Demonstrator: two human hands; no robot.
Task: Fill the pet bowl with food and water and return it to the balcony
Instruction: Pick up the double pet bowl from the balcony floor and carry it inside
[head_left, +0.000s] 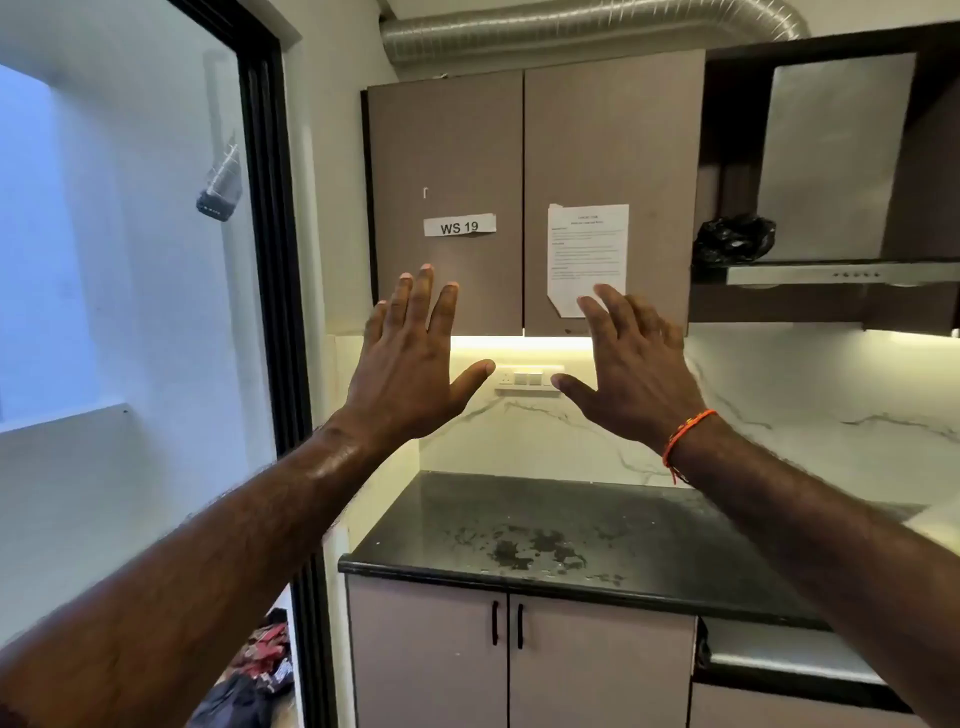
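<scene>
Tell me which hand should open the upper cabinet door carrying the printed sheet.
Probably the right hand: it is raised, open and empty, directly before the door with the printed sheet. The left hand, also open and empty, is before the door labelled WS 19.

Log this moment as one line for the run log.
left hand: open, empty, raised | right hand: open, empty, raised | black countertop: wet patches, no pet bowl in view | wall cabinet: closed

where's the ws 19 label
In the head view, the white paper WS 19 label sits on the left brown upper cabinet door, just above the raised left hand.
</scene>
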